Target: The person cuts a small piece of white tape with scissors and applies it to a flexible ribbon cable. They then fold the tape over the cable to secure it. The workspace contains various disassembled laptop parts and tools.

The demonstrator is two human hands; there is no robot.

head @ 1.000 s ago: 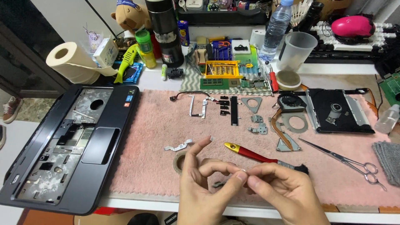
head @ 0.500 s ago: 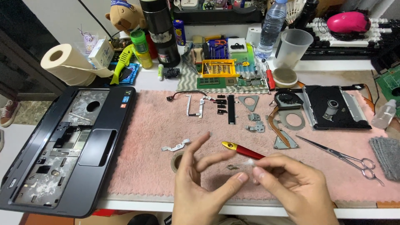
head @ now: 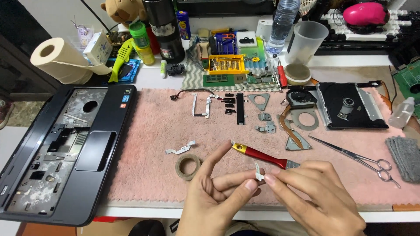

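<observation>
Nearest the camera, the left hand (head: pixel 214 196) and right hand (head: pixel 317 196) meet over the front edge of the pink mat (head: pixel 144 175). Both pinch 1 small white strip (head: pixel 258 171) between thumb and fingertips; the left forefinger sticks up free, the other fingers curl loosely. Just behind the strip lies a red-handled tool (head: pixel 262 156). To its left a tape ring (head: pixel 188 166) sits beside a white ribbon piece (head: pixel 179 148). Scissors (head: pixel 358 157) lie to the right, near a grey cloth (head: pixel 404 157). A stripped laptop base (head: pixel 61 148) fills the left. Farther back are small brackets (head: pixel 267 127), a fan (head: pixel 301 97) and an optical drive (head: pixel 350 105). Farthest, a paper roll (head: pixel 61 59), a yellow bit case (head: pixel 225 64) and a clear cup (head: pixel 308 41).
</observation>
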